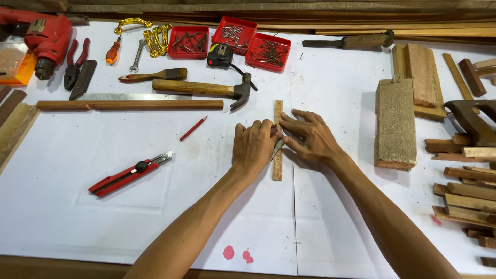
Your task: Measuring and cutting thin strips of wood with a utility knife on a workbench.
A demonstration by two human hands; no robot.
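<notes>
My left hand (pixel 254 146) and right hand (pixel 310 137) press curled fingers onto the wood strip (pixel 278 165); hammer (pixel 206 89) just above, wood block (pixel 395 124) right, pencil (pixel 193 128) left.

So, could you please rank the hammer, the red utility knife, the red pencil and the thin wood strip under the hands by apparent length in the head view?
1. Hammer
2. Red utility knife and thin wood strip: alike, unranked
3. Red pencil
</notes>
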